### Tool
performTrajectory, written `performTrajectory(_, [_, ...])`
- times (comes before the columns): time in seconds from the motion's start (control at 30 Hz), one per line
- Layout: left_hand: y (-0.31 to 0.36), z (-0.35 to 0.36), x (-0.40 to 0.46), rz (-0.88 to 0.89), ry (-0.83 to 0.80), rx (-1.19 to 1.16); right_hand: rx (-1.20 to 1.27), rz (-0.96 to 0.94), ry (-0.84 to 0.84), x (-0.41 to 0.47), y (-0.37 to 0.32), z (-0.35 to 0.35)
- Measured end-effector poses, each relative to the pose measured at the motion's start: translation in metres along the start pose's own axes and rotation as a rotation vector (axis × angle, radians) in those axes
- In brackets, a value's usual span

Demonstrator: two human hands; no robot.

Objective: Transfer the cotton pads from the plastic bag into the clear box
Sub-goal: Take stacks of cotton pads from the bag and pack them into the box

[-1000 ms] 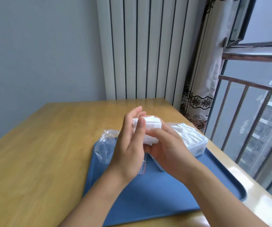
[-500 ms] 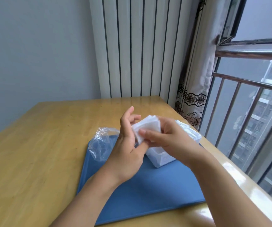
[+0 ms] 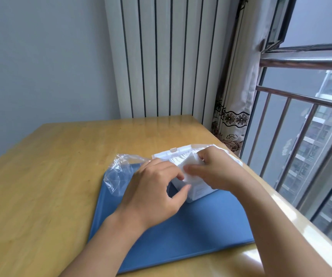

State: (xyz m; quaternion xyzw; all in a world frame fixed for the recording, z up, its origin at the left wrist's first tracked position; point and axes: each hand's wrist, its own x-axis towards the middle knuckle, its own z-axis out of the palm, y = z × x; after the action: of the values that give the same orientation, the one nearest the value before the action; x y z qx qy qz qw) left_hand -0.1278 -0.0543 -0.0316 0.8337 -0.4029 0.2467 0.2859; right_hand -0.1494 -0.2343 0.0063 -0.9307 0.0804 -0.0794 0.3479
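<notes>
While both forearms reach in from the bottom edge, the flat blue plastic tray (image 3: 191,232) lies nearest on the glossy yellow wooden table (image 3: 41,176). Above the tray's middle, the left hand (image 3: 153,194) curls its fingers and thumb against the near side of the clear rectangular plastic box (image 3: 199,191), touching the white stack there. Just beside it, the right hand (image 3: 217,170) pinches a stack of white square cotton pads (image 3: 187,166) between thumb and fingers, holding it at the open top of the box, which stands on the tray's far right part. More white pads already fill the box's far end, under its raised lid edge. To the left of the box, the crumpled transparent plastic bag (image 3: 119,172) rests on the tray's far left corner and overlaps the table. Beyond the table stand a white ribbed radiator (image 3: 167,56), a patterned curtain (image 3: 235,108) and a barred window (image 3: 305,116).
</notes>
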Motion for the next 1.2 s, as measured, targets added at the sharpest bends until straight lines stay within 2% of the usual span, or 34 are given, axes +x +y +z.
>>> performTrajectory(0.2, [0.0,0.004,-0.002,0.037,-0.223,0.029,-0.298,-0.063,0.069,0.001,-0.002,0.007])
performTrajectory(0.3, [0.004,0.003,-0.001,0.039,-0.237,0.033,-0.256,-0.047,0.046,0.002,0.0,0.004])
performTrajectory(0.5, [0.008,0.005,0.0,0.027,-0.255,0.047,-0.453,-0.085,0.138,0.002,-0.001,0.011])
performTrajectory(0.57, [0.005,0.007,0.0,0.023,-0.264,0.064,-0.42,-0.078,0.091,0.003,0.0,0.01])
performTrajectory(0.7, [-0.003,0.007,-0.001,0.011,-0.261,0.097,-0.119,-0.038,-0.15,-0.003,0.004,-0.01])
performTrajectory(0.77, [-0.005,0.007,0.0,0.001,-0.247,0.104,-0.077,-0.039,-0.22,-0.008,0.003,-0.016])
performTrajectory(0.93, [-0.01,0.005,0.002,-0.012,-0.249,0.115,-0.116,-0.071,-0.263,-0.01,-0.002,-0.002])
performTrajectory(1.1, [-0.015,0.001,0.001,-0.082,-0.281,0.147,-0.01,-0.088,-0.333,-0.013,-0.003,-0.002])
performTrajectory(1.2, [-0.016,0.0,0.001,-0.079,-0.261,0.161,-0.015,-0.127,-0.255,-0.016,-0.003,-0.004])
